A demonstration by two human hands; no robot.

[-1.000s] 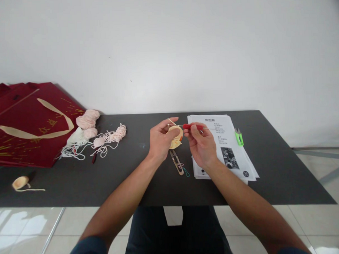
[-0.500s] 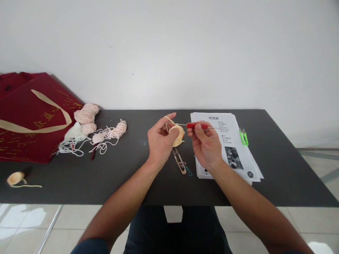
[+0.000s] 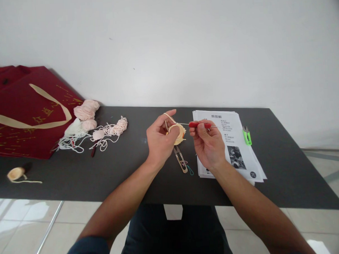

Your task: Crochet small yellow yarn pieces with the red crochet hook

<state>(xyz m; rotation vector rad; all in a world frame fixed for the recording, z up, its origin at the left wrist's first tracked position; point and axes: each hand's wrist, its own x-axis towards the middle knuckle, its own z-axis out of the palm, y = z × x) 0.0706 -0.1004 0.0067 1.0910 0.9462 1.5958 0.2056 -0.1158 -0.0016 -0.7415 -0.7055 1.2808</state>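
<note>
My left hand [image 3: 158, 138] is closed around a small round cream crochet piece [image 3: 179, 133], with a strand of cream yarn looped over its raised forefinger. My right hand [image 3: 208, 144] pinches a red-handled crochet hook [image 3: 198, 124], whose metal tip points left at the piece's upper edge. Both hands hover just above the dark table [image 3: 118, 173], over a pair of thread snips [image 3: 181, 160] lying flat.
A stack of printed pattern sheets [image 3: 234, 143] lies right of my hands, with green snips [image 3: 247, 135] beside it. Pink and white yarn pieces [image 3: 86, 126] and a dark red gift bag [image 3: 24, 110] sit at the left. A small cream crochet cup [image 3: 15, 174] lies near the left front edge.
Both hands stay together on the piece and hook; the hook has shifted slightly right as the yarn loop rose over my left forefinger. The camera has drifted a little left and down.
</note>
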